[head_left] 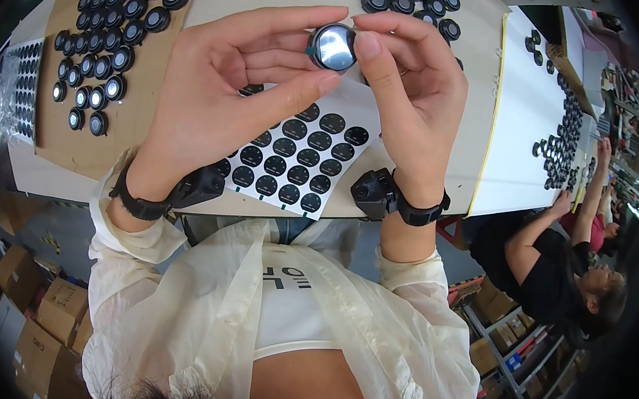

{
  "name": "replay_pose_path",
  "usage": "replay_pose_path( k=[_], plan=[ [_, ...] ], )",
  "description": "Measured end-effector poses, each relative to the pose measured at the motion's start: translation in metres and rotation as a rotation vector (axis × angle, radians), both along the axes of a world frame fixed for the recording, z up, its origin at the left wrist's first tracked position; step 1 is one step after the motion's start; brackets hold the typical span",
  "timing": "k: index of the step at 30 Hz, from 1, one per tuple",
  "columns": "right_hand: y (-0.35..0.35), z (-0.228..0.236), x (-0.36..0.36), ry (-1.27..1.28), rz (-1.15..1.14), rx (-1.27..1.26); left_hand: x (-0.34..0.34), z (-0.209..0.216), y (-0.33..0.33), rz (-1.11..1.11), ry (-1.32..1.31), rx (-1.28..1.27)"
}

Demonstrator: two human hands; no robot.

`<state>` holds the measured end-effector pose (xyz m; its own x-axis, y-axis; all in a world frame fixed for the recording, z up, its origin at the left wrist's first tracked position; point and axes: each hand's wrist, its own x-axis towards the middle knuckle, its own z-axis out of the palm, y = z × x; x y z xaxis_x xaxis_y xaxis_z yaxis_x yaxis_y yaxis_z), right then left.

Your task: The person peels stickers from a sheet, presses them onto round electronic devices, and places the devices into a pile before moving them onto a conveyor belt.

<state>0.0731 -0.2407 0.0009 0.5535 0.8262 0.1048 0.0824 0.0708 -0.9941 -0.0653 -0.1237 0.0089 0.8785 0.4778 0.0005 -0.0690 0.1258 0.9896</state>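
Observation:
Both hands are raised over the table around a small round part with a glossy, mirror-like face and dark rim (334, 48). A small green tab shows at its left edge. My left hand (227, 83) holds the part from the left, index finger along its top and thumb below. With its thumb on the right edge of the face and its fingers behind, my right hand (418, 87) grips the other side. Under my hands lies a white sheet of round black stickers (293, 149), with green tabs along its near edge and part of it hidden by my left hand.
Many round black parts (110, 40) stand on a brown board at the left; more (406, 0) sit at the far middle. Bagged sticker sheets (24, 90) lie at the far left. Right, a person in black (548, 255) reaches over a white table with similar parts.

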Motion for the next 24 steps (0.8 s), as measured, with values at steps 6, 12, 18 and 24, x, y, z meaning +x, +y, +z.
replay_pose_path(
  k=[6,12,18,24],
  plan=[
    [0.002,-0.003,0.000,-0.046,0.014,0.055,-0.001,-0.001,0.000,0.017,0.023,0.007],
    [0.003,-0.005,-0.008,0.072,-0.001,0.129,-0.003,-0.002,0.000,0.030,-0.032,0.088],
    [0.001,-0.011,-0.016,-0.049,-0.077,0.137,-0.004,-0.007,0.002,0.019,-0.074,0.061],
    [0.004,-0.010,-0.018,-0.021,-0.100,0.110,-0.001,-0.010,0.003,0.036,-0.049,-0.006]
  ],
)
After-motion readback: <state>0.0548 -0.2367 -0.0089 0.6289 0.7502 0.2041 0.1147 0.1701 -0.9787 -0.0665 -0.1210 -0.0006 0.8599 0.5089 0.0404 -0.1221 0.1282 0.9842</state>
